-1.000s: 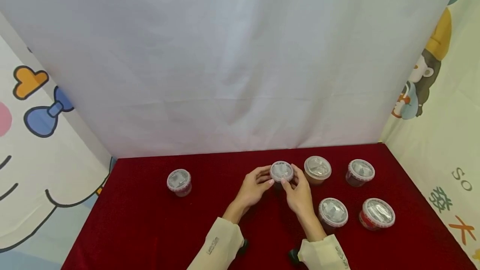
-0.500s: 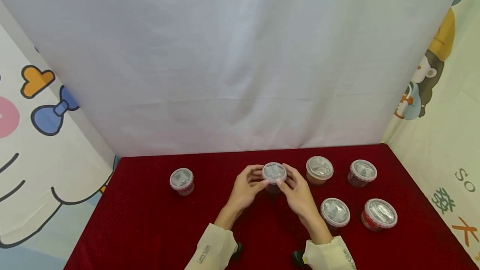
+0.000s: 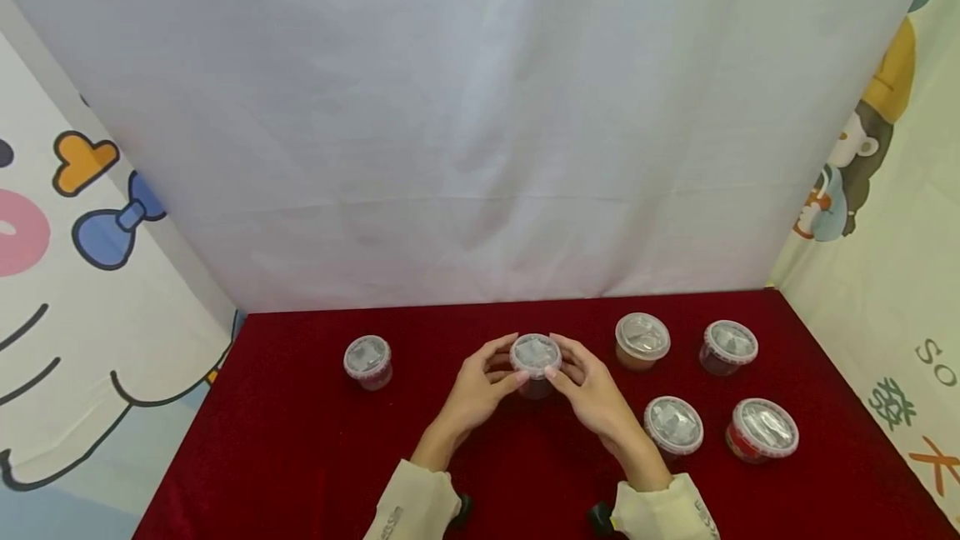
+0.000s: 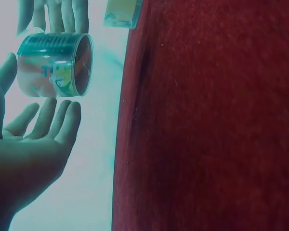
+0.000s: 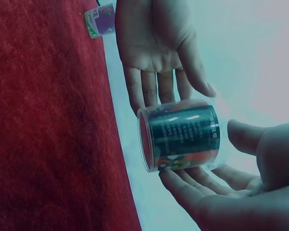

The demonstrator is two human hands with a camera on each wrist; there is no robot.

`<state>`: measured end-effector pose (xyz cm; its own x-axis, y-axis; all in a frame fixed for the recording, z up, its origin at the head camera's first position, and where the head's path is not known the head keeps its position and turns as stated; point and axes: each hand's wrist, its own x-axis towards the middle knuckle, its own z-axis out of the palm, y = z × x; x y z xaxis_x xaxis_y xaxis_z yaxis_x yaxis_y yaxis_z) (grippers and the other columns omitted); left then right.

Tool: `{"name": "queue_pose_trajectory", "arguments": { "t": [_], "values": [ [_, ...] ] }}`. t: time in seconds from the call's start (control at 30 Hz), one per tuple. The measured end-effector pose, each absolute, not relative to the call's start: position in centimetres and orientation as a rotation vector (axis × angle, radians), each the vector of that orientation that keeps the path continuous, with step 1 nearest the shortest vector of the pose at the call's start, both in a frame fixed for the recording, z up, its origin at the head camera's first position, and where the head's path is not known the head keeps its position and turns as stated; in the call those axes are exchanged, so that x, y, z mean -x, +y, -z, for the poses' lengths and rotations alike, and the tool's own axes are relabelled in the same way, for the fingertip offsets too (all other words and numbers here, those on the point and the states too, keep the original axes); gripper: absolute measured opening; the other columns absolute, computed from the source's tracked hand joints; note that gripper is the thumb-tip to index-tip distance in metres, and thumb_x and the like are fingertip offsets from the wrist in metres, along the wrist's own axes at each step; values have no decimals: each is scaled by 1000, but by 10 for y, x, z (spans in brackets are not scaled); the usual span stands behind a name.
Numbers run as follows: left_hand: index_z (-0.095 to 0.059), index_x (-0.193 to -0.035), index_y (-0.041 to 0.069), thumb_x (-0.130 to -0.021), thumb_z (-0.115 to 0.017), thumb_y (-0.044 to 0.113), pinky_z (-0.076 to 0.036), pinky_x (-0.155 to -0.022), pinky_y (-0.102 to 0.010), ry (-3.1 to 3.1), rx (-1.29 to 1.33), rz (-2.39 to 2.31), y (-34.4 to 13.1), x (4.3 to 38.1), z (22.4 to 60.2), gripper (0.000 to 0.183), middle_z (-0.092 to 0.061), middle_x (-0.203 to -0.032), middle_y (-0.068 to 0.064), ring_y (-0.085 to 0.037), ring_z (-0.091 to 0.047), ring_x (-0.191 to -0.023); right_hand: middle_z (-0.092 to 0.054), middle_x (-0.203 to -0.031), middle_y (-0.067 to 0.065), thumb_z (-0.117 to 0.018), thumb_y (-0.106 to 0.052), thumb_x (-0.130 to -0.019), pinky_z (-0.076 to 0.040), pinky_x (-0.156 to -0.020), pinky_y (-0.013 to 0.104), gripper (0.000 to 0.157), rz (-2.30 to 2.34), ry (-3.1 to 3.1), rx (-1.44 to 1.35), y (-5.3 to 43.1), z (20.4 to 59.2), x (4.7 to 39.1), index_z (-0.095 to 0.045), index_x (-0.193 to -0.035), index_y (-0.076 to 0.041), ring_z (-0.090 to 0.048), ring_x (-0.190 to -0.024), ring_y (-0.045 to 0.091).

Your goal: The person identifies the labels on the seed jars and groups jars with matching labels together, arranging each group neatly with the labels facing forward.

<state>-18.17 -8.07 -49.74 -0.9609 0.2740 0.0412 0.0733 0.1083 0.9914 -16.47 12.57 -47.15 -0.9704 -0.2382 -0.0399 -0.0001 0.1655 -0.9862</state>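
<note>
Plastic tub [image 3: 536, 362] held between two half-curled hands [image 3: 474, 388] [image 3: 597, 394]

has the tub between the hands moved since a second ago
Yes, leftward: in the head view, the gap between the held tub and the lone tub on the left has narrowed.

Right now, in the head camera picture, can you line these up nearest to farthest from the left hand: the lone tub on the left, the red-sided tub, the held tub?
1. Held tub: right at the left hand.
2. Lone tub: off to the left.
3. Red-sided tub: way over on the right.
</note>
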Motion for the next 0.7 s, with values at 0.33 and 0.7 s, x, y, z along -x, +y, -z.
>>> {"name": "queue_pose_trajectory", "arguments": {
  "t": [0.33,0.7],
  "values": [
    [-39,-159,-5,-103,-71,9,-44,-118,-49,2093,-442,-2005,-93,176,498,66,-49,-158,-24,-39,-48,-146,-50,-154,30,-59,-7,-109,-48,-112,36,54,1893,2197,293,122,472,162,-39,-158,3,-49,-145,43],
    [-52,-153,1,-101,-73,10,-56,-102,-33,2098,-320,-2043,-96,170,497,56,-59,-148,-22,-35,-60,-133,-52,-153,28,-62,-9,-108,-47,-114,54,52,1922,2218,223,110,473,155,-44,-156,2,-52,-142,44]
  ]
}}
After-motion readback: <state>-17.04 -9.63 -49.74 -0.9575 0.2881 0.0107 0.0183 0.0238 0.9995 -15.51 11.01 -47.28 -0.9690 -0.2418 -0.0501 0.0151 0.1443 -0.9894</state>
